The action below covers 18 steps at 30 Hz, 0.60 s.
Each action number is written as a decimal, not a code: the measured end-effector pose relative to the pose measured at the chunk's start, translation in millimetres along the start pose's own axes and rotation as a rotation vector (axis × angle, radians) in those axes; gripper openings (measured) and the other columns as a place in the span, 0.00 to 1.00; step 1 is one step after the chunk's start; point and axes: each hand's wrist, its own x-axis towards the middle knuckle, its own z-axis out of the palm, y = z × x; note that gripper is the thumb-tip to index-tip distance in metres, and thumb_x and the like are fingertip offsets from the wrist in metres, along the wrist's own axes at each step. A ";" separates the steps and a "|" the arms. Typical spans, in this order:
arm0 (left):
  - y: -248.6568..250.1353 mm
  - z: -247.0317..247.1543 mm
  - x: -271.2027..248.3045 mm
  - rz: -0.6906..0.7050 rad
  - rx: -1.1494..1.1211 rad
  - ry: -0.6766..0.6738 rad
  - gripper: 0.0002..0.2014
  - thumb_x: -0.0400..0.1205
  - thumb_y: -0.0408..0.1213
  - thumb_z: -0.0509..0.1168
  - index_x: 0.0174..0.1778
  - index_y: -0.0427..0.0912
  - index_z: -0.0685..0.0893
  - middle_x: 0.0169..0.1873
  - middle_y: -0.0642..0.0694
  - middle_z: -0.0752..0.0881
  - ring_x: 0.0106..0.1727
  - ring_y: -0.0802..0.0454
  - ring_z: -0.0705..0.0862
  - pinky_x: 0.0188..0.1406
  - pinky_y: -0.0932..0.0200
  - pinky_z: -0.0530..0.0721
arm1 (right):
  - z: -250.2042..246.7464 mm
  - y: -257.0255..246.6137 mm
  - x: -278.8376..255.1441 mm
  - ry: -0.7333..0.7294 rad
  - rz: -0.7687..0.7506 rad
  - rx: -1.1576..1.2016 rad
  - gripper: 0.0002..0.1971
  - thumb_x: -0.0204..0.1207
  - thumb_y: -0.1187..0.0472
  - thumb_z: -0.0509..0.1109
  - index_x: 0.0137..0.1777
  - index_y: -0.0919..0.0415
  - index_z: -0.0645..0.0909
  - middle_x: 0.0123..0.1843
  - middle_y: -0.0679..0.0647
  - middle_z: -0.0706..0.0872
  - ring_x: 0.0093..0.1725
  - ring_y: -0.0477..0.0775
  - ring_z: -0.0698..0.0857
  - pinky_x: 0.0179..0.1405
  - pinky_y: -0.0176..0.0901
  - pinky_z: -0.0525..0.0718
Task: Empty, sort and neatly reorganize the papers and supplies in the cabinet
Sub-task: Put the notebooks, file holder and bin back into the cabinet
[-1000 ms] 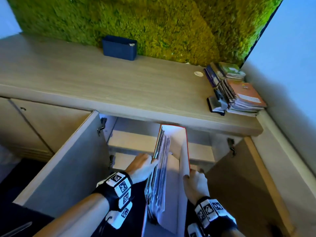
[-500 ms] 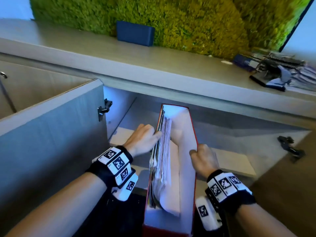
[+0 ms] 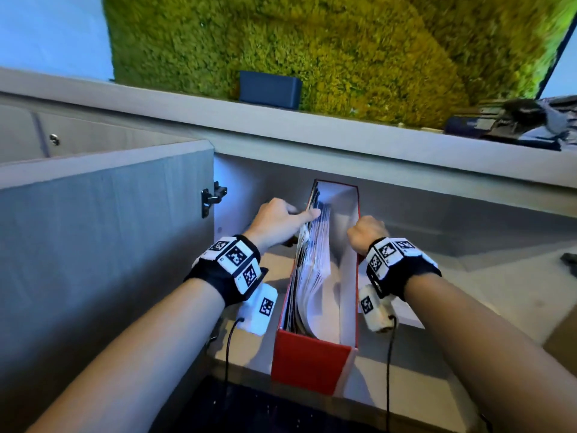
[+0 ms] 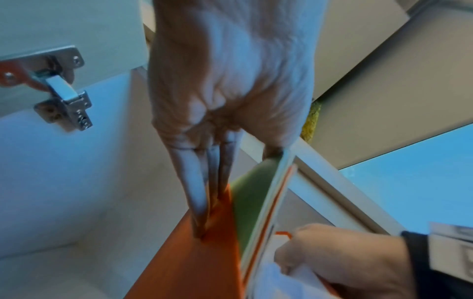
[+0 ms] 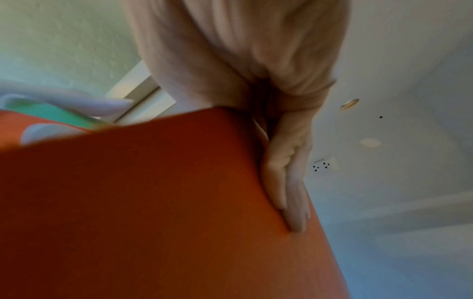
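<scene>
You're mid-placement: the red file box, papers leaning inside, sits at frame centre on the cabinet shelf. Your left hand and right hand clamp its walls — next, slide it squarely in, then release.

The blurred pile on the countertop's right end, perhaps notebooks, runs off the edge

One red box holds one sheaf of papers. Two hands: left, right. One blue box and one blurred pile, perhaps notebooks, sit on the table.
</scene>
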 end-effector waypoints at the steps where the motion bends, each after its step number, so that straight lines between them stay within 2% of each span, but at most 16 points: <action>1: -1.9 -2.7 1.4 -0.006 0.019 -0.004 0.26 0.77 0.56 0.72 0.25 0.37 0.80 0.16 0.52 0.69 0.21 0.54 0.71 0.21 0.67 0.80 | 2.0 -3.9 4.8 -0.012 -0.007 0.005 0.18 0.84 0.67 0.54 0.69 0.73 0.77 0.72 0.70 0.76 0.72 0.70 0.73 0.69 0.49 0.73; 3: -7.1 -8.1 6.0 -0.003 0.088 0.018 0.24 0.79 0.47 0.70 0.19 0.41 0.74 0.12 0.55 0.66 0.20 0.51 0.76 0.27 0.60 0.88 | 6.6 -10.9 17.8 -0.014 -0.009 0.015 0.18 0.84 0.67 0.54 0.68 0.72 0.78 0.70 0.69 0.77 0.71 0.70 0.75 0.69 0.51 0.73; 6: -15.6 -13.3 13.6 0.014 0.167 0.088 0.27 0.84 0.41 0.62 0.16 0.44 0.70 0.07 0.52 0.70 0.24 0.44 0.88 0.23 0.65 0.80 | 19.9 -18.7 40.0 -0.015 -0.043 0.051 0.18 0.85 0.62 0.56 0.66 0.72 0.78 0.69 0.69 0.79 0.70 0.68 0.76 0.67 0.50 0.73; 7: -17.8 -14.1 17.1 0.010 0.168 0.103 0.27 0.85 0.41 0.61 0.17 0.43 0.70 0.06 0.51 0.71 0.26 0.43 0.90 0.21 0.65 0.78 | 25.2 -21.2 48.7 -0.017 -0.056 0.090 0.18 0.86 0.58 0.57 0.62 0.71 0.80 0.67 0.69 0.80 0.69 0.67 0.77 0.67 0.50 0.73; 8: -19.3 -14.4 20.6 0.000 0.151 0.118 0.28 0.86 0.44 0.61 0.17 0.43 0.70 0.06 0.51 0.70 0.27 0.42 0.90 0.19 0.64 0.77 | 28.8 -22.7 54.2 -0.015 -0.076 0.122 0.20 0.85 0.51 0.59 0.53 0.69 0.82 0.64 0.68 0.83 0.66 0.67 0.79 0.65 0.50 0.75; 9: -21.6 -14.6 24.3 -0.024 0.125 0.116 0.29 0.86 0.48 0.62 0.18 0.43 0.69 0.06 0.51 0.70 0.29 0.42 0.91 0.19 0.63 0.78 | 32.5 -22.7 57.4 -0.030 -0.087 0.177 0.22 0.83 0.45 0.61 0.45 0.67 0.80 0.60 0.66 0.84 0.63 0.66 0.81 0.63 0.50 0.77; 10: -25.5 -15.0 28.2 -0.038 0.088 0.112 0.29 0.84 0.53 0.64 0.19 0.41 0.70 0.09 0.50 0.69 0.31 0.42 0.91 0.21 0.60 0.83 | 34.5 -22.6 56.6 -0.056 -0.103 0.238 0.24 0.80 0.41 0.64 0.43 0.65 0.77 0.56 0.63 0.84 0.61 0.64 0.82 0.61 0.51 0.79; 12: -33.7 -15.1 32.3 -0.052 0.074 0.091 0.33 0.76 0.65 0.68 0.24 0.35 0.77 0.17 0.45 0.74 0.33 0.43 0.91 0.34 0.48 0.91 | 44.7 -16.3 55.6 -0.123 -0.113 0.321 0.24 0.75 0.39 0.68 0.48 0.63 0.74 0.53 0.59 0.82 0.55 0.63 0.83 0.59 0.56 0.83; 14: -40.2 -17.1 26.9 -0.049 0.153 0.044 0.38 0.66 0.73 0.71 0.32 0.32 0.86 0.22 0.39 0.82 0.34 0.44 0.89 0.42 0.46 0.91 | 56.6 -6.5 45.6 -0.173 -0.160 0.253 0.27 0.68 0.37 0.69 0.51 0.63 0.79 0.52 0.58 0.86 0.52 0.62 0.85 0.55 0.57 0.85; 16: -43.5 -17.2 17.3 -0.089 0.270 -0.081 0.33 0.63 0.67 0.77 0.30 0.34 0.87 0.25 0.39 0.87 0.31 0.50 0.88 0.40 0.56 0.87 | 67.8 5.7 28.9 -0.167 -0.202 0.120 0.29 0.63 0.37 0.66 0.55 0.60 0.79 0.54 0.61 0.87 0.52 0.63 0.86 0.53 0.55 0.85; 18: -51.0 -11.4 6.9 -0.117 0.424 -0.157 0.24 0.67 0.53 0.81 0.24 0.36 0.82 0.24 0.40 0.86 0.27 0.51 0.86 0.34 0.58 0.84 | 79.6 17.3 11.6 -0.133 -0.237 0.003 0.25 0.72 0.49 0.67 0.65 0.61 0.73 0.58 0.64 0.85 0.58 0.66 0.83 0.55 0.50 0.81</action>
